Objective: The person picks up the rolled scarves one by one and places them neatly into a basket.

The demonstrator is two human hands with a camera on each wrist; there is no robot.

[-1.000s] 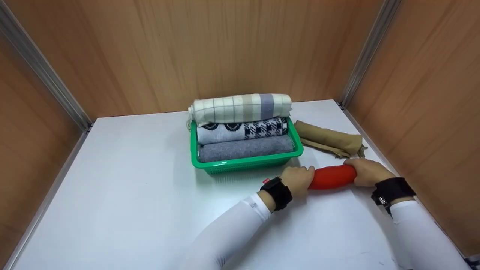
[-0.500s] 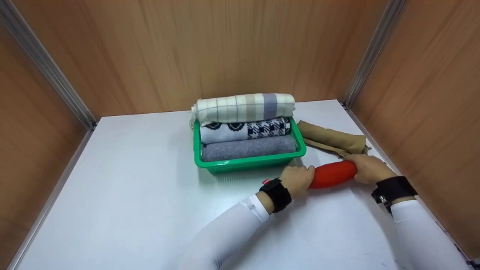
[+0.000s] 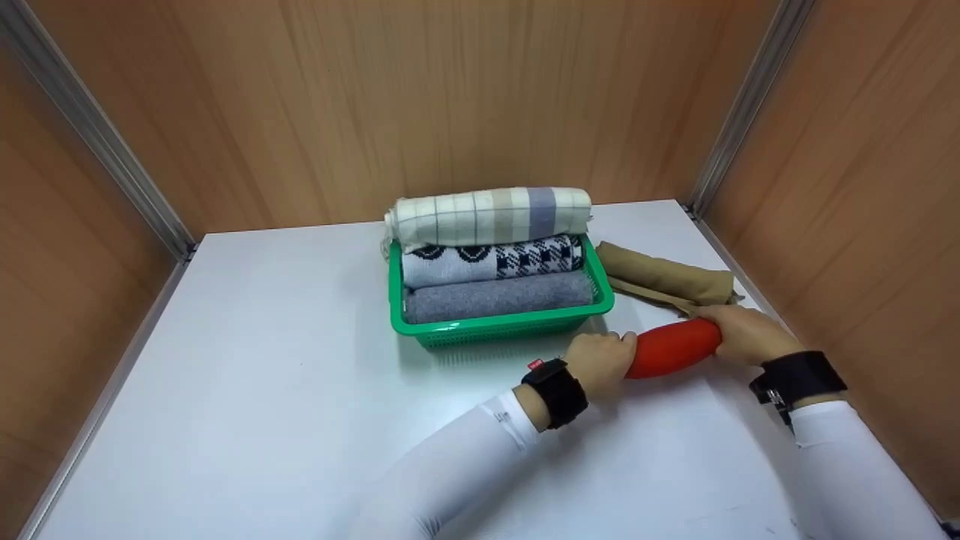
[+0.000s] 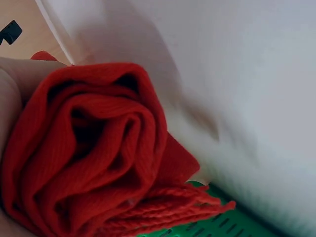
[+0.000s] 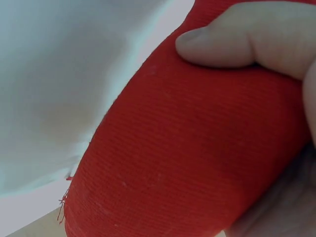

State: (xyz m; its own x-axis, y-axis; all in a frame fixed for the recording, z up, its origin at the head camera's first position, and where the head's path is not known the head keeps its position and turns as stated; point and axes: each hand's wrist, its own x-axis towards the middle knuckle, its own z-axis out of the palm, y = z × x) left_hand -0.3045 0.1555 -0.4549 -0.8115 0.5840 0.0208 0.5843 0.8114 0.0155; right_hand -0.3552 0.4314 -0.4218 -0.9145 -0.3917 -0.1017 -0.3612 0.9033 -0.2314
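Observation:
A rolled red scarf (image 3: 673,349) with fringe at one end is held between both hands at the right front of the basket. My left hand (image 3: 600,363) grips its left end; the spiral of layers and the fringe show in the left wrist view, where the scarf (image 4: 94,148) fills the lower left. Its right end is gripped by my right hand (image 3: 750,334). In the right wrist view the thumb (image 5: 217,47) lies across the smooth side of the scarf (image 5: 182,143), with the other fingers curled behind it.
A green basket (image 3: 517,327) holds a grey roll (image 3: 499,297), a black-and-white patterned roll (image 3: 457,268) and a checked cream roll (image 3: 480,217) at the back. Right of it lies a tan rolled cloth (image 3: 664,276). Wooden walls (image 3: 480,97) stand around the white table (image 3: 262,375).
The red scarf's right end has risen a little with my right hand, so the roll slants more. My left hand still grips the other end. The head view has shifted slightly.

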